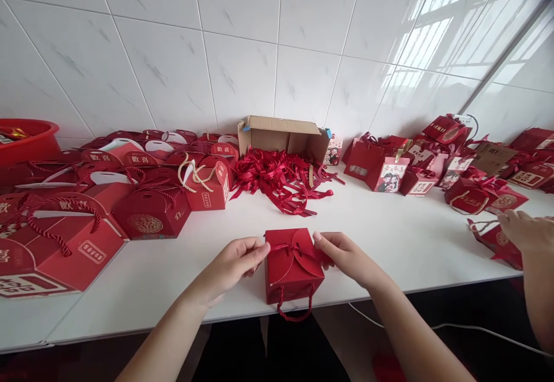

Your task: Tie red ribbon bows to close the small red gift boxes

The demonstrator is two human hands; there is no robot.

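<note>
A small red gift box [288, 287] stands near the table's front edge, its rounded top flaps folded over. Across its top runs a red ribbon [281, 247], crossed or knotted at the middle. My left hand [240, 263] pinches the ribbon's left end between thumb and fingers at the box's upper left. On the other side, my right hand [344, 252] is closed on the right end, its fingertips partly hidden beside the box. A twisted red cord handle [298, 317] droops from the box's near side, over the table edge.
Behind lies a heap of red ribbons [277, 177] spilling from an open cardboard carton [283, 125]. Several red boxes with cord handles [151, 212] crowd the left, by a red basin [30, 139]. More tied boxes [489, 194] fill the right, where another person's hand [526, 232] touches one.
</note>
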